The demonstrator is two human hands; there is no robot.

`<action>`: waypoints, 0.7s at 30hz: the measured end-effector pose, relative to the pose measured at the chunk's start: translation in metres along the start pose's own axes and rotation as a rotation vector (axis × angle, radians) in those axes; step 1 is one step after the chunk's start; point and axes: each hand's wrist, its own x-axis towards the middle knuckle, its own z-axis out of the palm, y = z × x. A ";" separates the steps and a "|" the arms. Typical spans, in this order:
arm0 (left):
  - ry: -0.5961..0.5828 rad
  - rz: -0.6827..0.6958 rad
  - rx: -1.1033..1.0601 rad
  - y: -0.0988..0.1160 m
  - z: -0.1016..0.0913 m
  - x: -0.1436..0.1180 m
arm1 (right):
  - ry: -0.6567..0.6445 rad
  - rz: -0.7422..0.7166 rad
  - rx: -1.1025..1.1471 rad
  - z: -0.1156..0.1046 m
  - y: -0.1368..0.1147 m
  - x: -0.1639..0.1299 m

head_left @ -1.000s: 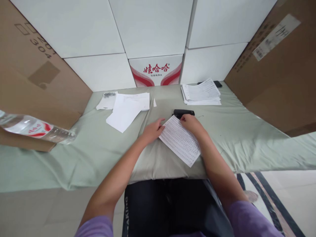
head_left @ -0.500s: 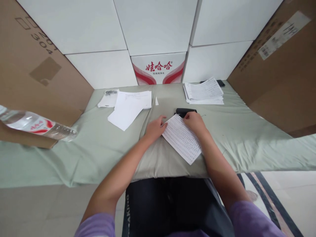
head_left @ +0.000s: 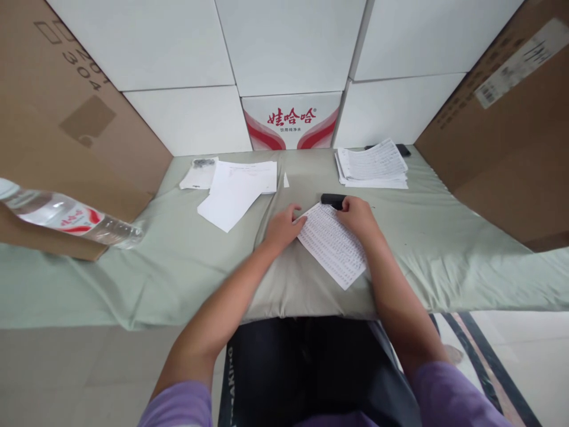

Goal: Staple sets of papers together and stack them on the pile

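Printed sheet (head_left: 332, 244): my left hand (head_left: 281, 228) flat pinning its corner, my right hand (head_left: 358, 214) gripping black stapler (head_left: 332, 200); risk: the sheet slides on the loose cloth (head_left: 178, 261), so the staple lands crooked.

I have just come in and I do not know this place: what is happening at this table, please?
A person in purple sleeves sits at a table covered with a pale green cloth. Both hands rest on a printed sheet lying at an angle: the left hand at its left edge, the right hand at its top corner, beside a black stapler. Further back lie loose white papers and a stack of printed sheets. A water bottle shows at the left.
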 end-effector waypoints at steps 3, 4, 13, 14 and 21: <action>-0.011 0.015 -0.023 -0.002 0.000 0.000 | 0.001 0.002 0.000 0.002 0.002 0.001; -0.011 0.021 -0.025 -0.003 0.000 0.000 | 0.003 0.009 -0.008 0.002 0.001 0.001; -0.002 0.055 -0.005 -0.007 0.002 -0.001 | 0.184 0.003 0.040 -0.045 -0.022 -0.014; 0.001 0.054 -0.004 -0.007 0.002 -0.001 | 0.168 -0.019 0.049 -0.053 -0.025 -0.013; -0.021 0.021 -0.008 -0.003 0.000 -0.001 | 0.087 -0.096 -0.069 -0.051 -0.042 0.044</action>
